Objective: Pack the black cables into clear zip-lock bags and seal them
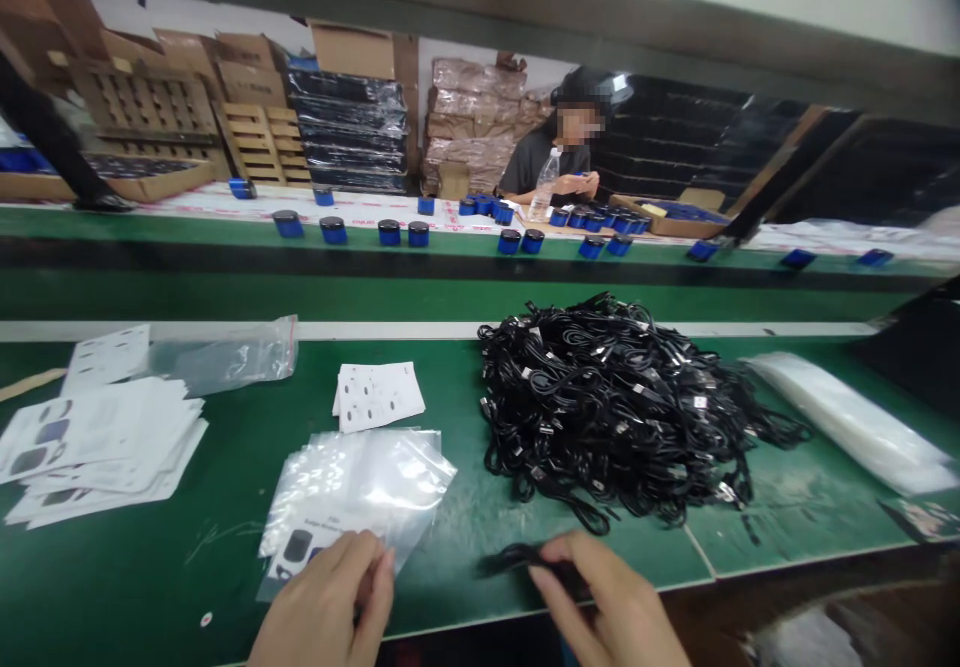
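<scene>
Two hands: both low at 6 o'clock, over the near edge of the green table (187, 547).
Left hand (330, 607): fingers bent down, thumb and fingertips pinching the near edge of the top bag (300, 552), which has a printed card inside and lies on the bag stack (382, 477).
Right hand (607, 607): nearly closed, thumb and forefinger nipping a coiled cable (517, 559), which is blurred, at 5 o'clock just beside the bag.
Step in hand: by my judgement, one cable is meeting one bag.
Next move calls for: a parted bag mouth (I cannot tell whether it is open) and a tight coil that can slide in.
Cable pile (622, 407): 1 o'clock, a big black tangle.
Small cards (377, 395): 12 o'clock, just beyond the bag stack.
Leaflets (97, 447): 10 o'clock.
Clear sleeves (847, 422): 2 o'clock.
Conveyor belt (300, 292): farther out, with blue cylinders (388, 233) along its far side.
Co-worker (551, 162): seated far off at 12 o'clock, behind a water bottle (546, 185).
</scene>
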Tool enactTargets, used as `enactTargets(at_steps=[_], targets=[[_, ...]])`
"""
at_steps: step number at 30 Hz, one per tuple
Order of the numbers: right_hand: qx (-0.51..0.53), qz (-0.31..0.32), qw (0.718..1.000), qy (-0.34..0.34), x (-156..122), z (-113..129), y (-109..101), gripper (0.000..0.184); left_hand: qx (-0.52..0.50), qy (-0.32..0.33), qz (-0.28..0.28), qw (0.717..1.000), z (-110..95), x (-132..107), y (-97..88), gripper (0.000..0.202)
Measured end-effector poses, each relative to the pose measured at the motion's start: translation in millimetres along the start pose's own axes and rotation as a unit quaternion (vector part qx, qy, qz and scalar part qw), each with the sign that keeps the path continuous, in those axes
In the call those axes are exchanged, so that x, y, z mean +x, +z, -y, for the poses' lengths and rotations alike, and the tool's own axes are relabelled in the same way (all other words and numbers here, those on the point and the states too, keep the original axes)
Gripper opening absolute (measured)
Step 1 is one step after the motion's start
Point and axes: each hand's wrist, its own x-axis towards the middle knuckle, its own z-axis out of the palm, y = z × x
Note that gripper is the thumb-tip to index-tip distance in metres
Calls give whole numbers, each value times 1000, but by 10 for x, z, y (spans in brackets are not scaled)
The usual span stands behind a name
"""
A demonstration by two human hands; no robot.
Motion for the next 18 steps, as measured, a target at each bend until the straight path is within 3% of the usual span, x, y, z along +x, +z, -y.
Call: enactTargets(at_steps=[4, 7, 12, 18], targets=[[170, 37, 983, 65, 124, 350, 450, 9, -19, 2, 1, 1000, -38, 28, -35, 26], [125, 20, 992, 21, 186, 481, 649, 11, -30, -1, 6, 1000, -29, 13, -42, 26], [-43, -43, 996, -70, 153, 467, 719, 19, -57, -24, 39, 997, 28, -66, -1, 22], [30, -38, 997, -57, 143, 559, 735, 19, -78, -43, -13, 996, -30, -192, 126, 12]])
